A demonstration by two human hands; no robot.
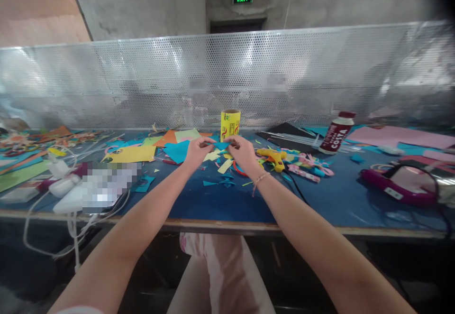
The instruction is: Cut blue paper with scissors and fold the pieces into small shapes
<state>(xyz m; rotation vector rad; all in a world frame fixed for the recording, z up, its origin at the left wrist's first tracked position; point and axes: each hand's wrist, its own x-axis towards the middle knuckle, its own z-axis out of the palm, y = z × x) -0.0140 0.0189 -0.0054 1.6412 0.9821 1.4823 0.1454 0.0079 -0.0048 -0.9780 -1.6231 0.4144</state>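
Left hand [199, 151] and right hand [242, 152] closed on one blue piece [222, 146], probably paper, one yellow roll [230, 123] behind

The held paper [222, 146] looks matt, as do the loose sheets [135, 154]; the glue gun [276, 159] is smooth plastic and the bottle [336, 136] glossy. The screen [227, 67] is perforated metal with a sheen, the wall [142, 3] rough matt concrete. The tabletop [227, 207] looks smooth, its edge [227, 226] wood, the trousers [231, 269] matt cloth.
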